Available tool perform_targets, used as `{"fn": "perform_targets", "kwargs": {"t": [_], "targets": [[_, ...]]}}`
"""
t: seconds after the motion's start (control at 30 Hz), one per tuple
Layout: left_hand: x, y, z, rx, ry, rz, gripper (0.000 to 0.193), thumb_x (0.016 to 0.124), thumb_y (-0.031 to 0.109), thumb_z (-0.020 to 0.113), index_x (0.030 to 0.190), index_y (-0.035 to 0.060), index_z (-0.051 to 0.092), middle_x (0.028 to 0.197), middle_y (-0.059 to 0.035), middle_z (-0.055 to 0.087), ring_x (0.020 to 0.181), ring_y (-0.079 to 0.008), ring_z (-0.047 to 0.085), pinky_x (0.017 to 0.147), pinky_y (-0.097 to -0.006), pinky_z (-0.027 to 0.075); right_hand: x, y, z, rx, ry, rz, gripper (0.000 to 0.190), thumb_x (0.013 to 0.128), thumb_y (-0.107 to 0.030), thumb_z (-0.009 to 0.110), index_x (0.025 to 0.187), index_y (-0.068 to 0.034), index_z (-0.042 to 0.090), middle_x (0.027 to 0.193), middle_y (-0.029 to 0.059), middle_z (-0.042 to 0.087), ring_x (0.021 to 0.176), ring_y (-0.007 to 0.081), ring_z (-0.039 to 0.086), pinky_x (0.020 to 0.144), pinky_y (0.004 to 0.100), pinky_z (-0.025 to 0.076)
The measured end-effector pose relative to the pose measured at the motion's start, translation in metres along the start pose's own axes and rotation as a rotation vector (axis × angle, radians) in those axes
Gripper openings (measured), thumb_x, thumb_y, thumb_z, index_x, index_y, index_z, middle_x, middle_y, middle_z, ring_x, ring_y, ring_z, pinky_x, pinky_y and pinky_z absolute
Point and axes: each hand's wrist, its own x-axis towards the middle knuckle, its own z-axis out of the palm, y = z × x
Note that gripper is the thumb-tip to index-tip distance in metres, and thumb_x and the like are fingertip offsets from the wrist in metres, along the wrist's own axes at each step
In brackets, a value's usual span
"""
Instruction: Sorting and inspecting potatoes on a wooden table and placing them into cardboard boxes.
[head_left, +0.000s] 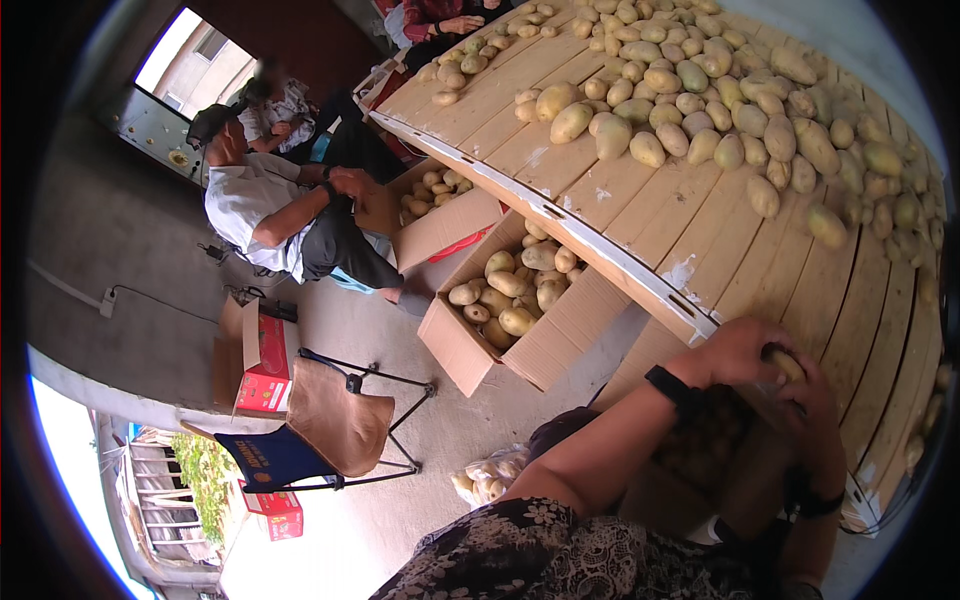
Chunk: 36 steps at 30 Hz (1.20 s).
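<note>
Over the near edge of the slatted wooden table (697, 262), my two hands meet around one potato (787, 366). My left hand (731, 352) curls over it from the left, a black band on the wrist. From the right, my right hand (814, 397) closes on the same potato. A small dark spot shows by the right fingers, too unclear to name. Below my hands, in shadow, stands a cardboard box (637, 487) with what look like potatoes inside. A large heap of loose potatoes (705, 112) covers the far part of the table.
Against the table's left side stands an open cardboard box of potatoes (517, 285), with another potato box (435, 187) beyond. Co-workers (255, 202) sit farther off. A folding chair (337, 412), a red carton (262, 360) and a plastic bag of potatoes (487, 476) are on the floor.
</note>
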Motion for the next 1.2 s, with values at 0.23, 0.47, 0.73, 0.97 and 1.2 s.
{"fn": "perform_targets", "kwargs": {"t": [0.23, 0.47, 0.73, 0.97, 1.2], "targets": [[0.000, 0.007, -0.002, 0.013, -0.009, -0.024, 0.045, 0.071, 0.024, 0.082, 0.110, 0.0054, 0.069, 0.103, -0.0114, 0.070, 0.093, -0.0275, 0.067, 0.082, -0.0351, 0.052, 0.001, -0.010, -0.002, 0.038, 0.001, 0.025, 0.018, 0.078, 0.002, 0.065, 0.092, -0.007, 0.063, 0.136, 0.0207, 0.052, 0.123, 0.0403, 0.053, 0.102, 0.0428, 0.043], [-0.001, 0.004, -0.002, -0.001, 0.011, 0.004, 0.045, 0.071, 0.023, 0.082, 0.111, 0.0060, 0.069, 0.102, -0.0102, 0.070, 0.092, -0.0269, 0.068, 0.082, -0.0350, 0.052, 0.004, -0.007, -0.001, 0.026, 0.017, -0.010, 0.017, 0.078, 0.001, 0.067, 0.092, -0.007, 0.063, 0.133, 0.0203, 0.055, 0.121, 0.0402, 0.055, 0.100, 0.0425, 0.044], [0.000, 0.004, -0.002, -0.011, -0.007, -0.025, 0.047, 0.070, 0.025, 0.083, 0.110, 0.0064, 0.069, 0.104, -0.0112, 0.070, 0.094, -0.0281, 0.067, 0.083, -0.0354, 0.052, 0.002, -0.008, 0.001, 0.007, 0.023, 0.011, 0.017, 0.077, 0.001, 0.067, 0.091, -0.008, 0.064, 0.136, 0.0196, 0.053, 0.122, 0.0398, 0.054, 0.101, 0.0422, 0.044], [-0.001, 0.005, -0.002, 0.012, 0.000, -0.033, 0.046, 0.070, 0.024, 0.083, 0.109, 0.0063, 0.069, 0.101, -0.0111, 0.070, 0.093, -0.0280, 0.067, 0.082, -0.0353, 0.052, 0.002, -0.009, 0.003, 0.059, 0.034, 0.021, 0.017, 0.077, 0.003, 0.065, 0.090, -0.008, 0.064, 0.136, 0.0198, 0.052, 0.123, 0.0393, 0.054, 0.102, 0.0421, 0.044], [0.000, 0.004, -0.002, -0.008, -0.005, -0.025, 0.044, 0.070, 0.024, 0.083, 0.108, 0.0057, 0.070, 0.099, -0.0113, 0.070, 0.091, -0.0279, 0.067, 0.080, -0.0354, 0.052, 0.003, -0.008, 0.002, 0.078, 0.021, 0.031, 0.018, 0.077, 0.004, 0.065, 0.090, -0.007, 0.064, 0.136, 0.0194, 0.052, 0.124, 0.0389, 0.054, 0.103, 0.0421, 0.043]]}}
